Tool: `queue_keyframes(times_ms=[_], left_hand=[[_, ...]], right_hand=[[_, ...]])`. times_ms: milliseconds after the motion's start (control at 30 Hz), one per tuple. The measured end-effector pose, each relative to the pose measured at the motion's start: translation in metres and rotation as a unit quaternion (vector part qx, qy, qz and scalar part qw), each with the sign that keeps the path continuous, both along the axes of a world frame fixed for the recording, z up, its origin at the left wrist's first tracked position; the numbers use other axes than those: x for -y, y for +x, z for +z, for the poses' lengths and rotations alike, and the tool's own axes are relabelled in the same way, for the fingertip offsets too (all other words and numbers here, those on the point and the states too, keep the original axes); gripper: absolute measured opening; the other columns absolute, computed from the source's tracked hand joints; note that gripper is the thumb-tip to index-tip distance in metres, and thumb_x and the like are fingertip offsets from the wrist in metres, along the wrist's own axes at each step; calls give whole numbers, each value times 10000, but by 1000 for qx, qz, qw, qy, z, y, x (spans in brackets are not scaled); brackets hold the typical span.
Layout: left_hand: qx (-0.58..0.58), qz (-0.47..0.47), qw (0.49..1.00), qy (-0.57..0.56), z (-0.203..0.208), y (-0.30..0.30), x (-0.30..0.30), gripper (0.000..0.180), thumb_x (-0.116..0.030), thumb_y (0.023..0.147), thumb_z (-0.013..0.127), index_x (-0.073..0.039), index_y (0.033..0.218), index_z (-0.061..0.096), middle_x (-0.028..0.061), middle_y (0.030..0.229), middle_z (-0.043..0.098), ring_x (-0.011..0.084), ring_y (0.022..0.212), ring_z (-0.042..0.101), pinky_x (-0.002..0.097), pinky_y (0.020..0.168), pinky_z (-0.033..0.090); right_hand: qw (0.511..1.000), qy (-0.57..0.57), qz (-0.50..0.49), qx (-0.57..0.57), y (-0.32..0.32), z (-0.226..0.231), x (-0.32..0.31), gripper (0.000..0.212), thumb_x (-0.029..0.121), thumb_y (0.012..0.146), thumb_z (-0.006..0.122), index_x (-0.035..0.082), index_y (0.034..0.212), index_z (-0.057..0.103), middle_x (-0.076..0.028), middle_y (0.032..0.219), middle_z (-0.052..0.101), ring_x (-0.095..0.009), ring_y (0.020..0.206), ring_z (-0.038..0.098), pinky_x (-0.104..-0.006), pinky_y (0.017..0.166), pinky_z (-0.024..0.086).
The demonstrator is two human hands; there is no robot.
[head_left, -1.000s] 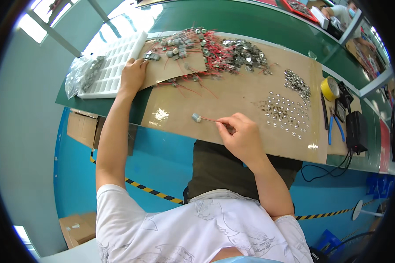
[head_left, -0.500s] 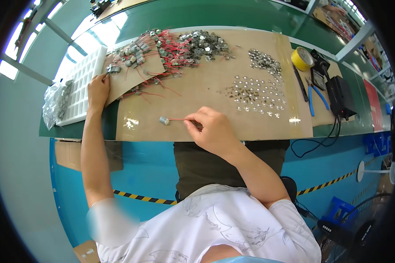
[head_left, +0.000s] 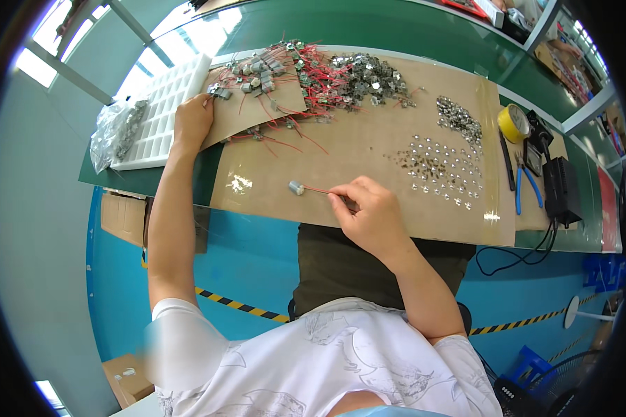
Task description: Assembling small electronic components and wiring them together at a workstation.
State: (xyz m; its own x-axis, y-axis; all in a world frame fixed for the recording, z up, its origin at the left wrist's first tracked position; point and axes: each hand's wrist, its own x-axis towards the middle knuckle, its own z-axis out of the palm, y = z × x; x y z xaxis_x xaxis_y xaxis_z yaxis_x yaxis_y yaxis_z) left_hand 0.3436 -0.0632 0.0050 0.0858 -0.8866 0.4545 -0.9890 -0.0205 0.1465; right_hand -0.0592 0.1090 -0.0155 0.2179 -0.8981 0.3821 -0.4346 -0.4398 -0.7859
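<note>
My right hand (head_left: 370, 214) is closed in a pinch on the red wire (head_left: 318, 190) of a small silver cylindrical motor (head_left: 297, 187), just above or on the brown board near its front edge. At the far left my left hand (head_left: 193, 121) has thumb and forefinger pressed together at a small silver motor (head_left: 221, 92) by the edge of a loose cardboard sheet (head_left: 257, 115). Its fingertips are partly hidden. Several more motors with red wires (head_left: 261, 73) lie on that sheet. Behind it spreads a tangled heap of red-wired parts (head_left: 320, 73).
A white compartment tray (head_left: 161, 111) and a clear plastic bag (head_left: 111, 135) stand left. Loose metal pieces (head_left: 372, 78) are heaped at the back. Shiny small parts (head_left: 459, 118) lie right, near yellow tape (head_left: 513, 124), blue-handled pliers (head_left: 528, 191) and a black corded device (head_left: 560, 191).
The whole view has shifted and turned slightly, so the bench appears further right. Both hands keep nearly the same pose, with the wired motor still hanging from my right hand's pinch.
</note>
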Motion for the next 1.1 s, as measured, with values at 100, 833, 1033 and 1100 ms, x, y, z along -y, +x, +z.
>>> queue_keyframes(times_ms=[100, 833, 1033, 1100], left_hand=[[-48, 10, 998, 28, 7, -4, 0, 302, -271, 1018, 679, -47, 1167, 815, 233, 1109, 789, 439, 1060, 743, 505, 965, 586], [-153, 57, 983, 80, 27, -23, -4, 336, -272, 1006, 723, -28, 1229, 785, 235, 822, 784, 319, 670, 782, 442, 769, 624], [-106, 47, 992, 45, 16, -10, 7, 299, -238, 956, 752, -78, 1207, 785, 145, 849, 777, 303, 798, 770, 431, 774, 587], [-108, 46, 992, 50, 16, -10, 8, 304, -228, 950, 753, -86, 1217, 782, 144, 845, 775, 303, 798, 769, 429, 773, 587]], right_hand=[[1000, 0, -2, -3, 1, -1, 0, 73, 77, 940, 803, 30, 994, 814, -92, 875, 726, -197, 692, 728, -314, 624, 582], [999, -25, -12, -16, -1, 0, -3, 78, 69, 929, 815, 45, 1003, 820, -84, 848, 700, -185, 634, 682, -325, 576, 549], [999, -37, -10, -17, 2, 2, -3, 67, 81, 927, 818, 62, 992, 822, -75, 829, 691, -189, 623, 674, -328, 576, 545], [999, -38, -11, -16, 1, 1, -3, 65, 77, 927, 816, 60, 990, 820, -73, 829, 691, -188, 624, 676, -327, 576, 546]])
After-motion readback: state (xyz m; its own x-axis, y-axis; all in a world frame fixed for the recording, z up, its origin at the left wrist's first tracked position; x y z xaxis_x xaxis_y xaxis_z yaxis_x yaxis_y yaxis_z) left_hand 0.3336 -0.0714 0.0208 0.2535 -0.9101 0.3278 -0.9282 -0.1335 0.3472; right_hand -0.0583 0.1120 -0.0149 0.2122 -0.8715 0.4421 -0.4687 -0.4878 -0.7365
